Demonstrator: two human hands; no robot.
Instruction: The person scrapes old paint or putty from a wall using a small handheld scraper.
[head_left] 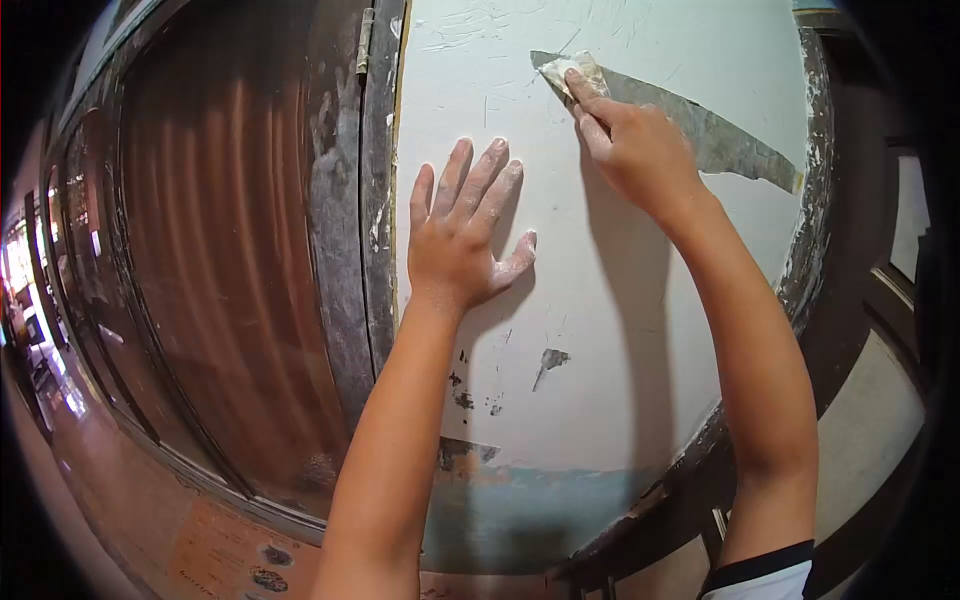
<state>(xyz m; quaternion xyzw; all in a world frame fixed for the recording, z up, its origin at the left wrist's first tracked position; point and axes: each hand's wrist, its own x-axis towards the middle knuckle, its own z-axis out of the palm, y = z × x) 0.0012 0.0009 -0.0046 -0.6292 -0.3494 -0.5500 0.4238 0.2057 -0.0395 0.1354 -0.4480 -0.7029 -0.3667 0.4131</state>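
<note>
My left hand (465, 235) lies flat on a white wall panel (570, 280) with its fingers spread, white powder on the fingertips. Up and to the right, my right hand (630, 135) grips a crumpled, whitish piece of material (580, 75), perhaps sandpaper, and presses it on the panel. It sits at the upper left end of a long grey bare patch (730, 140), which runs down to the panel's right edge. Part of the piece is hidden under my fingers. A small grey chipped spot (552, 360) shows below the hands.
Left of the panel is a dark, worn wooden frame (345, 180) with a hinge (365, 42), beside a glass pane with brown curtains (220, 220). A dark frame (810, 200) borders the right side. Lower down, the wall turns light blue (560, 505). Cardboard (235, 555) lies at bottom left.
</note>
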